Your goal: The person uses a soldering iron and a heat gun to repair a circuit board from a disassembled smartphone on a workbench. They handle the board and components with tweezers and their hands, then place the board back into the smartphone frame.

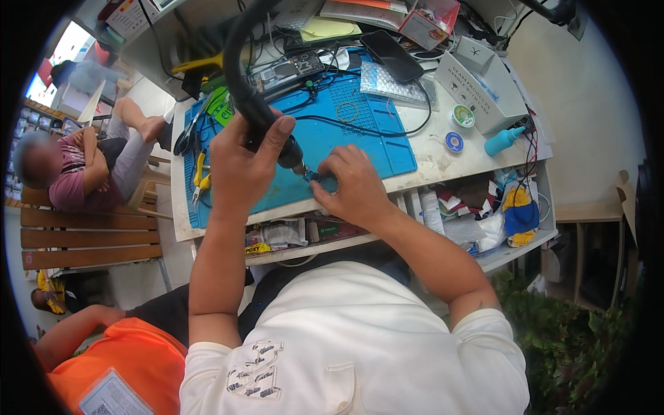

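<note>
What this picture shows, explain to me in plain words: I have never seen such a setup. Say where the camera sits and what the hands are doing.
There is no robot here. A person's bare hands do the work, seen from a wide fisheye camera on that person's head, looking down; that is why edges bend.

The left hand grips a black handle ending in a metal nozzle. The right hand has its fingers at a small blue piece by the nozzle, too small to identify.

Beneath lies a blue mat on a white table. Around them are a black phone, a blue spool and a light-blue bottle.
</note>
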### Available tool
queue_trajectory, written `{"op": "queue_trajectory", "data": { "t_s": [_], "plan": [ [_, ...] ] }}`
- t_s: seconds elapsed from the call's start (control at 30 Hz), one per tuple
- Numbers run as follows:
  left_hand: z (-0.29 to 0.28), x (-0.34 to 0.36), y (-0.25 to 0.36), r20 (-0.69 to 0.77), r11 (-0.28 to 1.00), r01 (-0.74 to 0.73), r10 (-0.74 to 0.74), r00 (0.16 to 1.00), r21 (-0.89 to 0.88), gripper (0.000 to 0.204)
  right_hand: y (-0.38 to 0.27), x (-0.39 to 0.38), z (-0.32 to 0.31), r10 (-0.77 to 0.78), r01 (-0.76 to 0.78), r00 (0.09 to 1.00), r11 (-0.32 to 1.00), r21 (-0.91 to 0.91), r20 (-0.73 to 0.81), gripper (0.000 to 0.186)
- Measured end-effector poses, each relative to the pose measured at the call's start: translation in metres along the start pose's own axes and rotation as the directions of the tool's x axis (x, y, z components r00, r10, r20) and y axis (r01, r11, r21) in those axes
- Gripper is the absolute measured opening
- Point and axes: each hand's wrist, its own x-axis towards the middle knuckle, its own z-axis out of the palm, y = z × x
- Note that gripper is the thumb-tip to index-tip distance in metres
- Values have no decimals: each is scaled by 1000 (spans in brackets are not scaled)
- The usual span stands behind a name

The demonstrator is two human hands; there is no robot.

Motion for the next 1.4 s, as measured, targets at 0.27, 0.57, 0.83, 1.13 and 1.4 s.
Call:
{"op": "queue_trajectory", "data": {
  "t_s": [0.27,0.57,0.83,1.13,1.4],
  "plan": [
    [5,4,-4,-75,997,-55,60,995,62,36,-2,0,5,21,-22,999,999,-23,-44,19],
    [-2,12,10,-12,992,-41,40,999,-121,33,4,-1,5,-62,67,989,997,30,-136,16],
    [8,9,7,-50,997,-45,42,998,-58,31,4,-2,8,-62,71,986,996,49,-158,20],
    [10,11,7,-71,996,-4,-2,997,-89,31,2,-3,5,9,3,990,996,86,-138,23],
    [11,13,2,-51,995,-43,39,998,-85,38,1,-5,5,95,-77,989,986,151,-113,31]
  ]
}}
